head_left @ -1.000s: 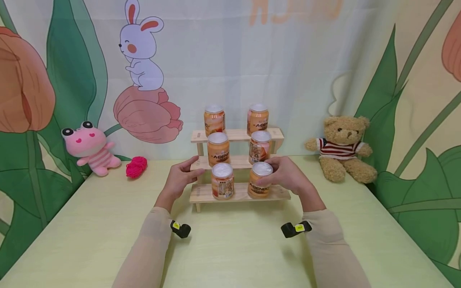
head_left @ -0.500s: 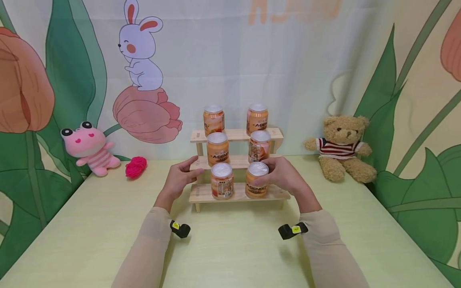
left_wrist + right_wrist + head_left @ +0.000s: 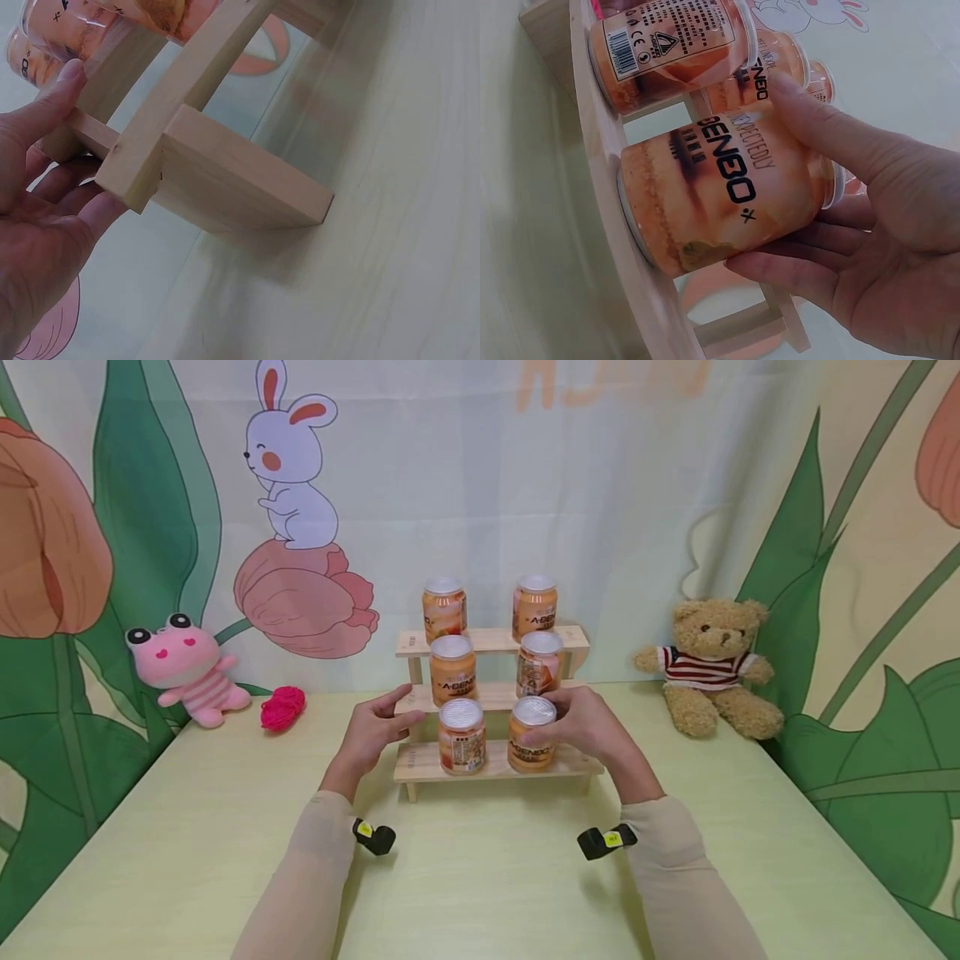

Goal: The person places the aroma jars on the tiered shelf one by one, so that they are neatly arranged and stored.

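Observation:
A three-tier wooden display stand bears two orange cans with silver lids on each step. On the bottom step, my right hand grips the right can near its top, thumb in front and fingers behind. That can stands upright on the board, beside the left bottom can. At the stand's left end, my left hand holds the wooden frame; in the left wrist view the thumb lies over it and the fingers curl beneath. Above are the middle cans and the top cans.
A pink plush frog and a pink yarn ball sit at the back left of the pale table. A teddy bear in a striped shirt sits at the back right. Behind hangs a printed curtain.
My right hand has slid the bottom right can a little to the left along the step. The left hand stays at the stand's left end.

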{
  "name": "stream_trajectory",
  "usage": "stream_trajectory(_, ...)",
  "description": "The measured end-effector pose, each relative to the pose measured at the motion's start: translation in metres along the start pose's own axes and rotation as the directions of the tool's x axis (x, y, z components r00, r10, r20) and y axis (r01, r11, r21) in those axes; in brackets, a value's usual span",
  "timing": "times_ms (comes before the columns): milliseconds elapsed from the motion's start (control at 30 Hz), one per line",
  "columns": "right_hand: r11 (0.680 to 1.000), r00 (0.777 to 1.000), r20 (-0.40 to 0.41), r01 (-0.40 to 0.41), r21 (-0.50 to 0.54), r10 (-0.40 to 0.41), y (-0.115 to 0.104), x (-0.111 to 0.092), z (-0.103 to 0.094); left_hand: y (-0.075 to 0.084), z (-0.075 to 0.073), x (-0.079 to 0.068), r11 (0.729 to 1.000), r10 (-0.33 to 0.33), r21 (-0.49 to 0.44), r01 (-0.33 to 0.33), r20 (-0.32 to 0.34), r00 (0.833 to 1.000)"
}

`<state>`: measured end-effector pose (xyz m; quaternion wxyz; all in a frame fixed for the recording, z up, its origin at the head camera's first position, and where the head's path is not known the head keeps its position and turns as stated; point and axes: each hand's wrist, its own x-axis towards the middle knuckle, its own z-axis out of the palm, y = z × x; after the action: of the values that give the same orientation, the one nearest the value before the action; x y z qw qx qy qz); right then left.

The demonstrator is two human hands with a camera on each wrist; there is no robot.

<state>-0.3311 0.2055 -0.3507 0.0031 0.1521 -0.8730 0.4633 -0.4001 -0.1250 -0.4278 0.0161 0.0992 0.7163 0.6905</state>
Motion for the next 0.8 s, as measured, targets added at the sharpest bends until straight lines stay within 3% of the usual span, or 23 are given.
stream_trajectory(433,0.994,1.000,0.007,-0.026,0.105,0.026,0.007,-0.011,-0.028,0.004,0.001,-0.002,1.000,-0.014,0.016,0.014,-0.019,1.000)
stream_trajectory(800,0.990,0.991,-0.110,-0.062,0.129,0.076,0.025,-0.020,-0.059,0.006,-0.001,-0.004,1.000,-0.007,0.016,0.007,0.005,1.000)
